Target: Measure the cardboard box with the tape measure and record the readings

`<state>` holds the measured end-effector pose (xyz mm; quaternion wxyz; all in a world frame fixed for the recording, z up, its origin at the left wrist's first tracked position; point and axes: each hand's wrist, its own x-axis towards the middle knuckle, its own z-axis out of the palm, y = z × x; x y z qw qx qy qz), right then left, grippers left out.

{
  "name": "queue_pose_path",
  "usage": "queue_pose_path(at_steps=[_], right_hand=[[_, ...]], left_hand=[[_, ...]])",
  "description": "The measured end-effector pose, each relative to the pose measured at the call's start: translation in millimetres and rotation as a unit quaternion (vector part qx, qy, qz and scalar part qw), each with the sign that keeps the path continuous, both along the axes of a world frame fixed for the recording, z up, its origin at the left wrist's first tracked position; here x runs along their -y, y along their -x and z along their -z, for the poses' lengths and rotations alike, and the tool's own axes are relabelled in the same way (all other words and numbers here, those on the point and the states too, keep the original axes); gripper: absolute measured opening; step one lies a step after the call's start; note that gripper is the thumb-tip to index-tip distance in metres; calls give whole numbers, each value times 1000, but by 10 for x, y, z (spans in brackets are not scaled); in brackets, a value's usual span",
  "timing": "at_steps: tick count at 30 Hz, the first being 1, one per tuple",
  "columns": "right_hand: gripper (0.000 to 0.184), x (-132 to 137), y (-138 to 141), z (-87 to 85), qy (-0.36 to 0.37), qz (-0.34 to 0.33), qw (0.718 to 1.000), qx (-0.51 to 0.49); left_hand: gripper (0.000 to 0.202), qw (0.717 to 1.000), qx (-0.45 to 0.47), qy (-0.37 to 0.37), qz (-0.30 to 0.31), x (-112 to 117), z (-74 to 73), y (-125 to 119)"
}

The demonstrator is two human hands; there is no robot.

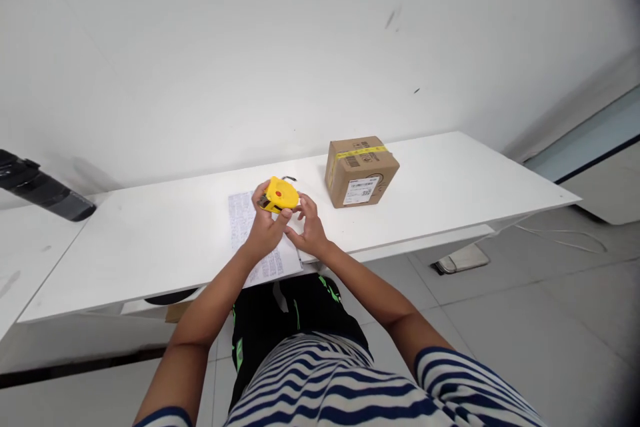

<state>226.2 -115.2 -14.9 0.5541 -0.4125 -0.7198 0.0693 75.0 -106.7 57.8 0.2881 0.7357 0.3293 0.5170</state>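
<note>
My left hand (264,225) is closed around a yellow tape measure (279,195) with a red button, held just above the white table (150,240). My right hand (310,221) sits right beside it, fingers bent toward the tape measure's lower right side and touching or nearly touching it; whether it grips anything is unclear. Both hands hover over a printed paper sheet (245,220) lying near the table's front edge. A small cardboard box (361,170) with yellow tape and a white label stands to the right, apart from both hands.
A black object (40,188) juts in from the left edge over a neighbouring white surface. The wall is close behind the table. A cable and a white floor unit (463,259) lie on the tiled floor to the right.
</note>
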Motion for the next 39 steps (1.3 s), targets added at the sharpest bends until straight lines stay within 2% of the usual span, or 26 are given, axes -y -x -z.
queue_pose_path(at_steps=[3, 6, 8, 11, 14, 16, 19, 23, 27, 29, 31, 32, 34, 36, 39], right_hand=[[74, 56, -167, -103, -73, 56, 994, -61], [57, 173, -422, -192, -68, 105, 986, -107], [53, 297, -592, -213, -56, 132, 975, -171], [61, 522, -770, -221, -13, 182, 937, -298], [67, 724, -853, -274, 44, 167, 898, -405], [63, 819, -884, -346, 70, 145, 880, -446], [56, 904, -915, -468, 97, 145, 868, -464], [53, 939, -910, -551, 106, 123, 859, -486], [53, 933, -900, -547, 88, 81, 828, -548], [52, 939, -906, -541, 77, 77, 803, -586], [54, 959, -914, -540, 72, 79, 780, -616], [56, 973, -918, -540, 71, 81, 773, -625], [56, 1010, -929, -538, 72, 88, 769, -629], [55, 1050, -946, -534, 74, 99, 774, -621], [59, 1112, -989, -534, 73, 106, 773, -621]], left_hand=[[78, 983, -32, 142, 109, 229, -253, -290], [88, 953, -88, 208, 203, 302, -501, -516], [97, 921, -142, 239, 271, 277, -634, -645], [103, 871, -198, 268, 361, 201, -731, -838], [95, 860, -202, 264, 387, 152, -687, -1037], [90, 871, -196, 252, 374, 153, -623, -1155], [84, 894, -202, 225, 332, 192, -567, -1269], [79, 905, -218, 205, 304, 244, -615, -1274], [70, 905, -278, 153, 282, 187, -700, -1239], [66, 914, -323, 85, 231, 83, -729, -1285], [61, 918, -367, -20, 148, -78, -748, -1391], [61, 913, -388, -73, 104, -175, -753, -1460], [75, 893, -428, -137, 37, -384, -755, -1605], [88, 876, -463, -137, 13, -577, -747, -1723], [84, 863, -492, -116, 21, -739, -735, -1774]])
